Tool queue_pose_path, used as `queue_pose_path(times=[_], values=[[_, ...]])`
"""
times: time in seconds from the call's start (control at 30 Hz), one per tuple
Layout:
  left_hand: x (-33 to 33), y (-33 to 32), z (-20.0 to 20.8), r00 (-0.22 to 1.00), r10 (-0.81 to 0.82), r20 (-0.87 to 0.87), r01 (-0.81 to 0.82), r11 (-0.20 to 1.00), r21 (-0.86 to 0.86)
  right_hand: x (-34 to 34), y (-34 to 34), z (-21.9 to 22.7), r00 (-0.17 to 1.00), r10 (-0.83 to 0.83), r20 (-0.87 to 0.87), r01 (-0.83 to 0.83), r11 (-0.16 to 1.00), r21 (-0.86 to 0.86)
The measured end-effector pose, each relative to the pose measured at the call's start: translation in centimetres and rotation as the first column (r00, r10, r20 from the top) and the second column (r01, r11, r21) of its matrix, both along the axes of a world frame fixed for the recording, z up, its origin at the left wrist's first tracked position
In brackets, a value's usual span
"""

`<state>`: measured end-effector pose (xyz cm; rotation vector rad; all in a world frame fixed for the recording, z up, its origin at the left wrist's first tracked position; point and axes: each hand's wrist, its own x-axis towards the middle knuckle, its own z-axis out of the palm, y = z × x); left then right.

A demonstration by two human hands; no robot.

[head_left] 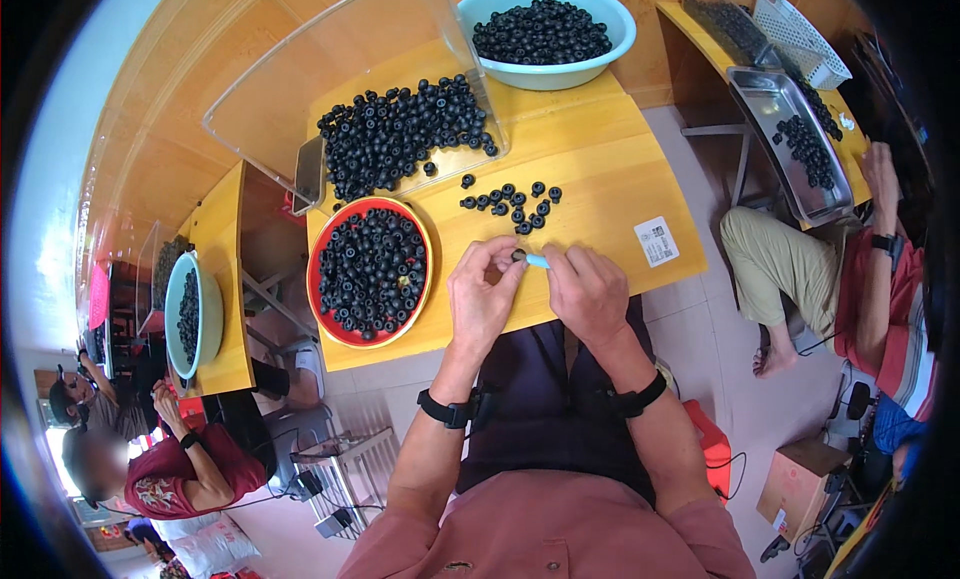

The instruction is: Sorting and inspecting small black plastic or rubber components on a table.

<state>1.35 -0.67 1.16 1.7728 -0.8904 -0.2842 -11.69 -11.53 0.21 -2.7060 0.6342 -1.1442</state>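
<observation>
Over the near edge of the yellow table (610,189), my left hand (480,294) pinches a small dark round piece (518,255) between thumb and fingertips. My right hand (588,297) grips a slim light-blue tool (538,261), its tip touching or close to that piece. The tip itself is too small to make out. Just beyond my hands lie several loose black round pieces with holes (508,191). To the left stands a red bowl with a yellow rim (328,317), full of similar black pieces.
A clear plastic bin (270,109) lies behind the bowl, black pieces spilling across it. A light-blue basin (545,76) of black pieces stands at the back. A white printed card (656,241) lies right. Co-workers sit at tables left and right, near a metal tray (835,204).
</observation>
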Motion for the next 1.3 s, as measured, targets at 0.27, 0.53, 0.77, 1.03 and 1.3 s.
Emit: queue_pose_path(times=[0.27,0.53,0.77,1.03,1.3], values=[[0.2,0.6,-1.3,0.949,-0.083,-0.305,0.029,0.983,-0.179,0.2,0.0,-0.1,1.000,0.005,0.005,-0.005,1.000,0.018],[0.7,1.7,-0.2,0.990,0.018,-0.142,-0.046,0.981,-0.191,0.6,0.1,-0.5,0.999,-0.047,0.011,0.047,0.999,0.015],[3.7,5.9,2.9,0.920,0.308,0.243,-0.293,0.951,-0.096,-0.2,-0.1,0.0,0.998,-0.064,0.016,0.064,0.998,0.014],[6.3,2.6,5.0,0.764,0.011,0.646,-0.126,0.983,0.133,0.3,0.1,-0.3,0.998,-0.054,0.038,0.053,0.999,0.011],[8.5,-2.8,2.6,0.732,-0.187,0.655,-0.107,0.918,0.382,0.2,0.1,-0.5,0.998,-0.050,0.048,0.049,0.999,0.020]])
